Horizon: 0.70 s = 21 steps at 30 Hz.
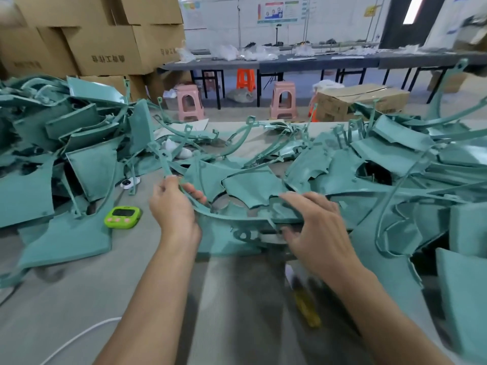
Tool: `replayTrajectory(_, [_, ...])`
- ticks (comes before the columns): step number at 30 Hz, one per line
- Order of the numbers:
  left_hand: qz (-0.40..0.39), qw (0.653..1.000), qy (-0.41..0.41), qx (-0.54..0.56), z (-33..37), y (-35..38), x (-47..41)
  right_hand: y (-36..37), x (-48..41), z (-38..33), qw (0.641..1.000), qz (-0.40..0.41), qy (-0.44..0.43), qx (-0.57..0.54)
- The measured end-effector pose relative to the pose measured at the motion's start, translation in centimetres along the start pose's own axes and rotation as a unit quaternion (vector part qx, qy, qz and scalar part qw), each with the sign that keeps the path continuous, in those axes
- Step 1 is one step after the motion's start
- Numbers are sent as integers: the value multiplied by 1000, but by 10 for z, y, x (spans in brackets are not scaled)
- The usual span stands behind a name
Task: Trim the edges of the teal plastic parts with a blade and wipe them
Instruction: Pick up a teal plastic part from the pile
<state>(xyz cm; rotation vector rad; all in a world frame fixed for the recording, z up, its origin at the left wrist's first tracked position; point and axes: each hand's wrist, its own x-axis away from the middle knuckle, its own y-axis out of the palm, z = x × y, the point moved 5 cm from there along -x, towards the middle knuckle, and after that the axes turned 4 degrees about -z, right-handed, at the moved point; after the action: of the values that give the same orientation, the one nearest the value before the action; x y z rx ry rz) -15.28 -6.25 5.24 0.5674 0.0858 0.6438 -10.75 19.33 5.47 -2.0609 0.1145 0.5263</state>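
Stacked brown cardboard boxes stand at the far left, behind a heap of flat teal plastic panels on the grey table. Just right of that heap lies a lime-green digital timer, and a thin white cable runs nearer the table's edge. The left hand grips the thin strip end of a curved teal plastic part. The right hand pinches its other end, so the hands sit well apart. A blurred yellow-handled tool lies under the right forearm. A second tangled teal pile crowds the right side, touching the held part.
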Motion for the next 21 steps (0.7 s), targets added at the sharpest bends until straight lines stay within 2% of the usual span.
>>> replayTrajectory(1, [-6, 999, -33, 10, -5, 0, 2, 3, 1, -10, 999, -10, -18, -39])
replayTrajectory(3, [-21, 995, -94, 18, -12, -1, 9, 11, 6, -25, 986, -49, 14, -161])
replayTrajectory(5, [-20, 989, -138, 43, -16, -7, 13, 20, 14, -34, 936, -80, 77, -335])
replayTrajectory(7, [-13, 984, -162, 70, -13, -15, 11, 16, 21, -47, 889, -106, 46, -443])
replayTrajectory(8, [-9, 983, -168, 78, -10, -19, 8, 17, 24, -54, 876, -145, 11, -461])
replayTrajectory(10, [-38, 978, -180, 94, -2, -24, 4, 23, 32, -66, 889, -198, -42, -411])
replayTrajectory(11, [-91, 973, -191, 93, 2, -23, 5, 26, 33, -66, 906, -170, -28, -387])
replayTrajectory(12, [-178, 960, -201, 83, 5, -20, 8, 28, 31, -61, 905, -113, 18, -410])
replayTrajectory(14, [-382, 907, -179, 6, 3, -15, 23, 32, 27, -45, 874, 22, 123, -470])
replayTrajectory(15, [-444, 882, -153, -36, -1, -16, 29, 35, 25, -41, 850, 49, 156, -501])
replayTrajectory(16, [-458, 876, -128, -76, -5, -19, 32, 39, 25, -39, 820, 54, 181, -540])
replayTrajectory(19, [-400, 896, -41, -191, -11, -22, 33, 51, 32, -43, 730, 76, 221, -642])
replayTrajectory(21, [-383, 902, -62, -191, -22, -24, 41, 57, 38, -42, 684, 94, 245, -681])
